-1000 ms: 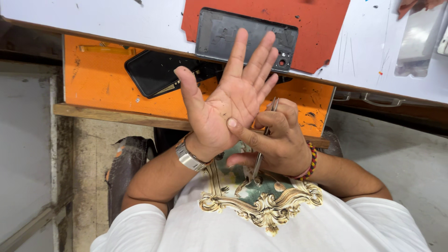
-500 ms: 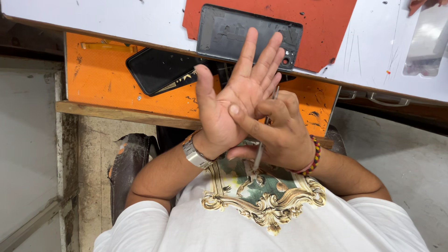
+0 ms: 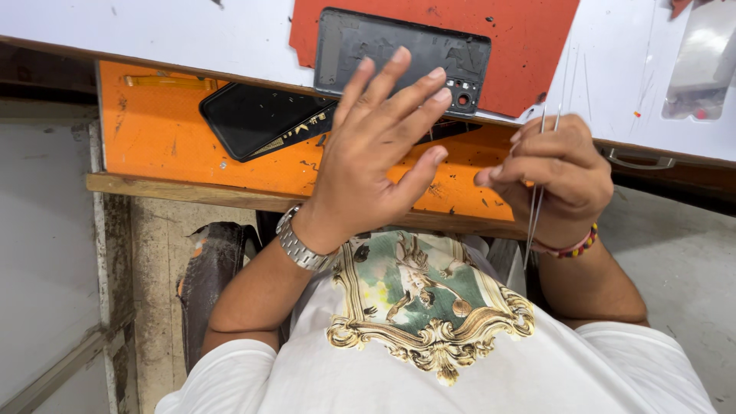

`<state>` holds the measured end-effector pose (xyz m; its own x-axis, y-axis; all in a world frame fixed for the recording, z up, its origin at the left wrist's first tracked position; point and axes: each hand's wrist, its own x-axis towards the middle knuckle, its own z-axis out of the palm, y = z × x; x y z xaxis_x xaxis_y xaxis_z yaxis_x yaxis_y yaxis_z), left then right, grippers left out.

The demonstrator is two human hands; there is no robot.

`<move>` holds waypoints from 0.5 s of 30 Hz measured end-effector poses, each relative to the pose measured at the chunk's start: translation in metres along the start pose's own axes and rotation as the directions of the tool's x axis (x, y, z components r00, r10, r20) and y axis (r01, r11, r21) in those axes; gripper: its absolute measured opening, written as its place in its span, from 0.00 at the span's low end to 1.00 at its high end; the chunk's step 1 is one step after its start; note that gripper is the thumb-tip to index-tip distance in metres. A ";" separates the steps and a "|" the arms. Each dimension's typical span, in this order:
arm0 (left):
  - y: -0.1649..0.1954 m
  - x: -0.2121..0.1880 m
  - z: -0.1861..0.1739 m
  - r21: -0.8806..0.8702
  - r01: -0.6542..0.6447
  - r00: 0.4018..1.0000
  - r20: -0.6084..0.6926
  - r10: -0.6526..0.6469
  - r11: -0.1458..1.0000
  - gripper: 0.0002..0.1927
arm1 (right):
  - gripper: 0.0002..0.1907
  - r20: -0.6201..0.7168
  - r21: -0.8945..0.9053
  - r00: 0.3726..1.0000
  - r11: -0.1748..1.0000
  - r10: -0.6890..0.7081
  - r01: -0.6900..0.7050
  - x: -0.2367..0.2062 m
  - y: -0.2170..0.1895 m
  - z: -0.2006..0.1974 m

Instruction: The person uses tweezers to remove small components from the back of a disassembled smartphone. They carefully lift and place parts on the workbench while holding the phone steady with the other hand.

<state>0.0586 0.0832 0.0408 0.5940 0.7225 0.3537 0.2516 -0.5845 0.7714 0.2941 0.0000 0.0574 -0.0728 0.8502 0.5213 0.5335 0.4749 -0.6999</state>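
My left hand (image 3: 376, 153) is raised above my lap with fingers spread, back toward the camera, holding nothing; a metal watch (image 3: 300, 244) is on its wrist. My right hand (image 3: 556, 172) is closed around thin metal tweezers (image 3: 537, 192), their tips pointing up, and it wears a beaded bracelet. Beyond my left fingers a dark grey phone back cover (image 3: 399, 54) lies on a red mat (image 3: 529, 46). A black phone screen (image 3: 257, 119) rests on the orange pull-out shelf (image 3: 161, 146).
A white worktable (image 3: 153, 31) runs along the top, with a clear plastic packet (image 3: 701, 69) at the right. A drawer handle (image 3: 636, 159) sits under the table edge. A dark bag (image 3: 211, 276) stands on the floor at my left knee.
My hands were pressed together, right fingers on the left palm; they have separated. The left hand turned its back to the camera, the right moved right with the tweezers.
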 end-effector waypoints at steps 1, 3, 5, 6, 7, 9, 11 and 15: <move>-0.002 0.003 0.004 0.172 -0.054 0.998 0.026 0.050 0.984 0.25 | 0.10 -0.010 -0.014 1.000 1.000 -0.016 0.016 0.001 0.004 -0.001; -0.006 0.006 0.011 0.283 -0.067 0.997 0.061 0.052 0.957 0.25 | 0.09 -0.014 -0.055 1.000 0.998 -0.016 0.015 0.002 0.009 -0.004; -0.011 0.008 0.015 0.350 -0.066 0.996 0.075 0.042 0.934 0.25 | 0.09 -0.002 -0.110 1.000 0.994 0.016 -0.016 0.001 0.011 -0.007; -0.014 0.009 0.018 0.359 -0.057 0.997 0.071 0.034 0.931 0.27 | 0.11 -0.040 -0.064 0.997 0.996 0.061 -0.064 0.001 0.012 -0.006; -0.015 0.010 0.020 0.367 -0.048 0.997 0.067 0.025 0.929 0.28 | 0.14 -0.075 -0.018 0.991 0.994 0.108 -0.110 0.000 0.013 -0.004; -0.018 0.009 0.022 0.379 -0.044 0.997 0.077 0.016 0.924 0.28 | 0.21 -0.131 0.140 0.976 0.978 0.173 -0.154 -0.001 0.017 -0.002; -0.020 0.009 0.025 0.390 -0.033 0.997 0.078 0.003 0.920 0.28 | 0.26 -0.172 0.354 0.962 0.925 0.212 -0.140 0.003 0.026 0.000; -0.020 0.008 0.028 0.412 -0.004 0.997 0.075 -0.029 0.911 0.25 | 0.24 -0.108 0.569 0.928 0.788 0.356 -0.236 0.010 0.037 -0.001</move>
<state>0.0800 0.0904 0.0130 0.6419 0.7097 0.2903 0.5419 -0.6877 0.4831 0.3139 0.0261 0.0367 0.2129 0.9338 0.2876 -0.0419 0.3029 -0.9521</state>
